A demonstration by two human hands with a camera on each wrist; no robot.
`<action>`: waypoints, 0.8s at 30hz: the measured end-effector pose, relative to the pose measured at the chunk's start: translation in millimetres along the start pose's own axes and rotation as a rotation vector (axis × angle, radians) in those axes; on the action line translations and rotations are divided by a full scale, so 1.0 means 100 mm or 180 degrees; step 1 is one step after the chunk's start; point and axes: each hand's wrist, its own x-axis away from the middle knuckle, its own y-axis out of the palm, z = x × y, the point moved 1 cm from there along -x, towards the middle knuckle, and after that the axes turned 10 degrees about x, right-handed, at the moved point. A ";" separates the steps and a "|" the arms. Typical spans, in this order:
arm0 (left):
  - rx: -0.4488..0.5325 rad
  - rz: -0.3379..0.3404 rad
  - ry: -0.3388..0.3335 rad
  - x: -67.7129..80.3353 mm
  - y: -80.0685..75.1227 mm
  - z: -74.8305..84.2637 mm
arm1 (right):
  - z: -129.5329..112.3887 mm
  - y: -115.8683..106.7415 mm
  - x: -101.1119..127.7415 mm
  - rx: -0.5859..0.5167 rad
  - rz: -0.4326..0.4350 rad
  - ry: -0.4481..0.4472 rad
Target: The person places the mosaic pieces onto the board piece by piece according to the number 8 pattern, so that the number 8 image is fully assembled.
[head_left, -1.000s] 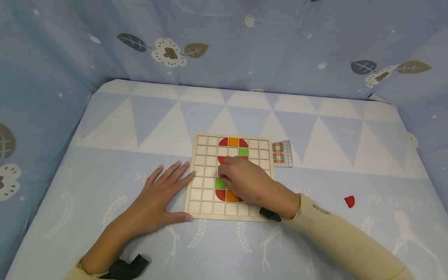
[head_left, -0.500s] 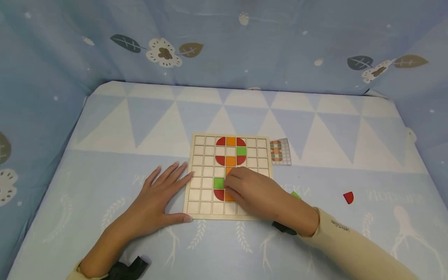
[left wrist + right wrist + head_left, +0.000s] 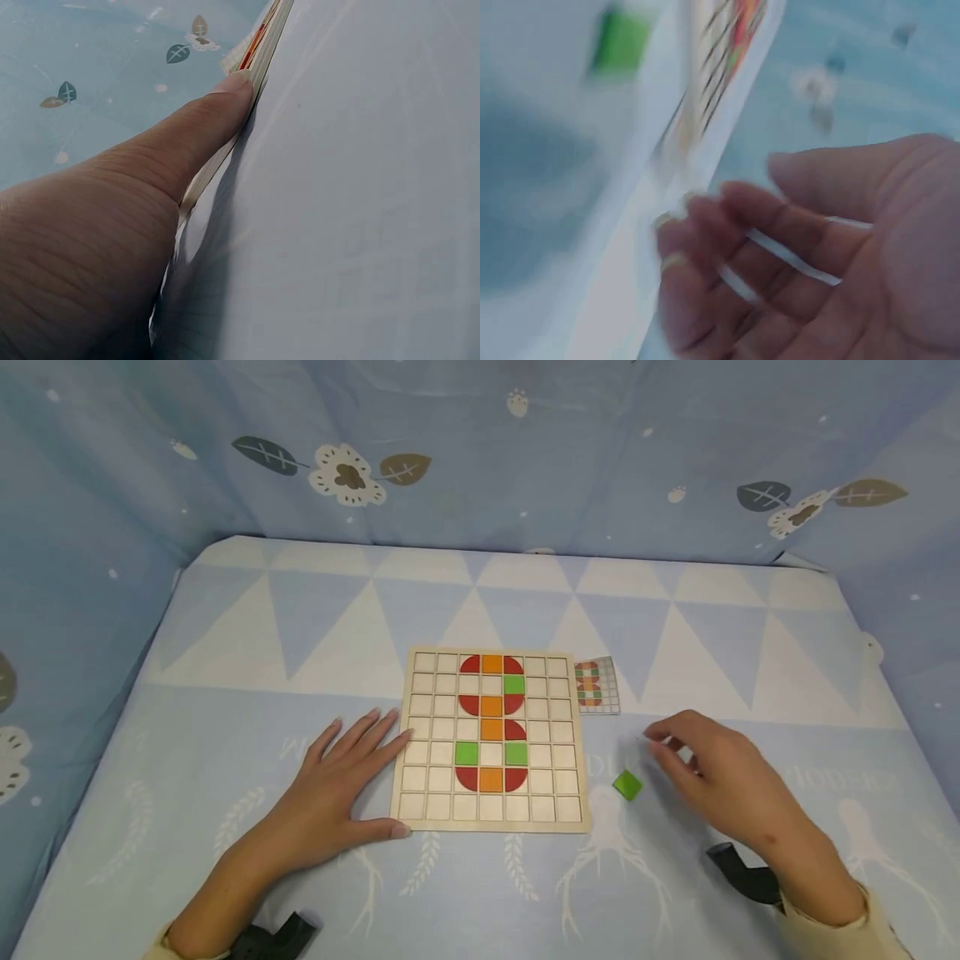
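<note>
My left hand (image 3: pixel 348 793) lies spread, with its little-finger side low; index fingertip and thumb touch the left edge of the wooden grid board (image 3: pixel 431 807). In the left wrist view the thumb (image 3: pixel 202 116) rests along the board's side. Red quarter-round, orange square and green square tiles sit in the board's middle columns, among them a green tile (image 3: pixel 515 752) and an orange tile (image 3: pixel 491 779). Right of the board, my right hand (image 3: pixel 720 777) hovers with loosely bent fingers and holds nothing. Just left of its fingertips a loose green square tile (image 3: pixel 627 785) lies on the cloth.
A small pattern card (image 3: pixel 597 686) lies against the board's upper right edge, printed with a similar coloured design. Black wrist devices (image 3: pixel 746 872) hang under both wrists. Blue patterned curtains (image 3: pixel 570 460) surround the table.
My right hand has left the board and moved right, uncovering a green tile and red quarter-rounds in the right column. The loose red quarter-round is now hidden. The left hand stays put.
</note>
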 end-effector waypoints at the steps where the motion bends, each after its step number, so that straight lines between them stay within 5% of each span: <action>1: -0.0003 -0.0001 -0.0009 0.00 0.00 0.00 | 0.11 -0.02 0.05 0.0055 -0.0083 0.0208; 5: -0.0015 -0.0014 -0.0046 0.01 0.00 -0.01 | 0.54 -0.08 0.23 0.0136 -0.0585 0.0874; 10: -0.0036 -0.0017 -0.0062 0.02 0.02 -0.03 | 0.86 -0.06 0.38 0.0216 -0.1076 0.1314; 24: -0.0034 -0.0003 -0.0005 0.01 0.01 -0.02 | 0.93 0.01 0.42 0.0257 -0.0964 0.1455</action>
